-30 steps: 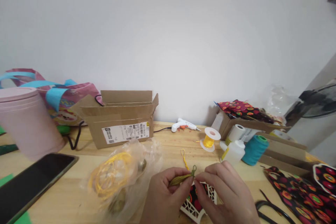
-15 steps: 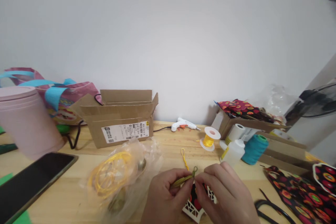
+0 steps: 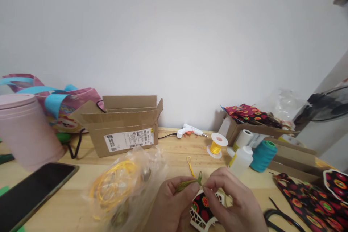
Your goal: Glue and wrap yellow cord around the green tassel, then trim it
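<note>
My left hand (image 3: 170, 204) pinches an olive-green tassel (image 3: 187, 184) near its knotted loop at the bottom centre. My right hand (image 3: 235, 201) is closed in a pinch at the loop end of the same tassel. Just below the hands lies a small white lattice piece with black, red-patterned fabric (image 3: 204, 208). A short yellow cord loop (image 3: 190, 164) lies on the wooden table (image 3: 179, 152) just beyond the hands.
A clear plastic bag with yellow cord (image 3: 121, 185) lies left of the hands. Also there: a phone (image 3: 32, 192), pink container (image 3: 25, 130), cardboard box (image 3: 122, 125), glue gun (image 3: 189, 130), yellow spool (image 3: 216, 145), white bottle (image 3: 241, 157), teal spool (image 3: 263, 156), scissors (image 3: 280, 219), patterned fabric (image 3: 312, 195).
Both hands have drawn slightly nearer and lower with the tassel. The white lattice piece shows more beneath them. The view has tilted a little.
</note>
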The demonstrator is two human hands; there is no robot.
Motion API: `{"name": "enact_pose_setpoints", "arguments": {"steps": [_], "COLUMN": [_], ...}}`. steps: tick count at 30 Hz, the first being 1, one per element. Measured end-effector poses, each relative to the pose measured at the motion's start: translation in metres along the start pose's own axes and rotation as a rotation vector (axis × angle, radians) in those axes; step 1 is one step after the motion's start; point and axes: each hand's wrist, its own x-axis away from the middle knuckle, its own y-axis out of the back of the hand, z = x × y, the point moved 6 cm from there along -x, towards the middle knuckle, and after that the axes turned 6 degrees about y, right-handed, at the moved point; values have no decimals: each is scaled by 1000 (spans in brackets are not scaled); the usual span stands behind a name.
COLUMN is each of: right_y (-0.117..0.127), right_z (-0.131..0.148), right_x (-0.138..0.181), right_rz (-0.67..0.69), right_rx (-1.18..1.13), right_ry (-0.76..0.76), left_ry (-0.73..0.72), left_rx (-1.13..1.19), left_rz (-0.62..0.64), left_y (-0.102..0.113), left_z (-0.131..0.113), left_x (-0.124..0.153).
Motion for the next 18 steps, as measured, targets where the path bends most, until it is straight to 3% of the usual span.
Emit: {"name": "enact_pose_setpoints", "arguments": {"steps": [6, 12, 15, 18], "right_y": [-8, -9, -9, -8], "right_z": [-4, 0, 1, 3], "right_x": [1, 4, 5, 4], "right_rz": [19, -20, -41, -33], "right_rx": [-78, -35, -25, -37], "right_ry": [-97, 23, 77, 95], "left_ry": [36, 168, 209, 221], "left_rx": [50, -98, -104, -95], "left_rz": [53, 180, 283, 311], "left_y": [-3, 4, 4, 3], "left_z": [1, 11, 15, 14], "left_x": [0, -3, -5, -5]}}
